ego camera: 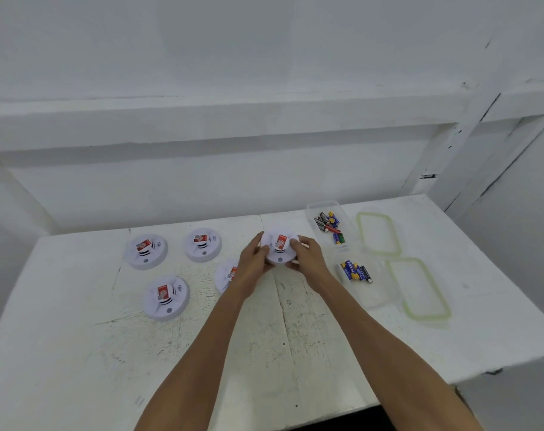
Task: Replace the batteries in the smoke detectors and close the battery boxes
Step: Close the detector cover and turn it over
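Fingers of the left hand [253,264] and right hand [308,259] clamp a detector [278,247] (battery swap apparently starting); next calls for prising it open

Five smoke detectors [146,251] [202,244] [166,297] [224,275] [278,259] are showing (one half hidden), while two clear battery containers [322,204] [376,301] and two green-rimmed lids [379,233] [420,287] are lying alongside.

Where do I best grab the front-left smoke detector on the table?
Take the front-left smoke detector by its round rim, from above, thumb and fingers on opposite edges: it lies flat, a low disc, with a red-labelled block raised at its centre.
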Demonstrator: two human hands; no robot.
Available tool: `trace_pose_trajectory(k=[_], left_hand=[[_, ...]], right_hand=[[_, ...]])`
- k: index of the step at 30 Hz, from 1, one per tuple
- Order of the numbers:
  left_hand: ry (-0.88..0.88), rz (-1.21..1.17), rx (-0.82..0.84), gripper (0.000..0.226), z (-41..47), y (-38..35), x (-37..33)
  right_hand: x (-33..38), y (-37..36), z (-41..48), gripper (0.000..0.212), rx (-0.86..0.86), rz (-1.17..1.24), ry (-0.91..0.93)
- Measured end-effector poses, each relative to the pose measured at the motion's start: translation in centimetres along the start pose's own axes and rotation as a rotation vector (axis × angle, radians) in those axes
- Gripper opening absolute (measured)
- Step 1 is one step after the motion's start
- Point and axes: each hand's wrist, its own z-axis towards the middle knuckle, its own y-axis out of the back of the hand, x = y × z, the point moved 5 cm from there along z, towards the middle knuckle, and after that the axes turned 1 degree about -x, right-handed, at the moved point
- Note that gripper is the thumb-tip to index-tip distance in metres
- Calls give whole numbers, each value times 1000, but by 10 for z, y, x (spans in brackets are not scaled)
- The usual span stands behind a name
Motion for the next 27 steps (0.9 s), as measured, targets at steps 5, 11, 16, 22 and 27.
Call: trace_pose_trajectory(k=[5, 11, 16, 22, 27], left_hand=[[0, 107, -131, 29, 26, 33, -16], [95, 223, -238, 32, 51, 66, -7], [103, 254, -220, 32, 55, 73, 8], [71, 246, -209, 30, 46, 65, 0], [46, 246, -204, 39, 44, 64, -6]], right_hand=[[11, -32, 16, 40, 10, -9, 21], [10, -52, 27, 29, 15, -124, 42], [5, -56, 27, 26, 37, -177, 64], [2, -57, 31, 35, 75, -255, 89], [0, -55, 31, 35, 81, -260, 71]])
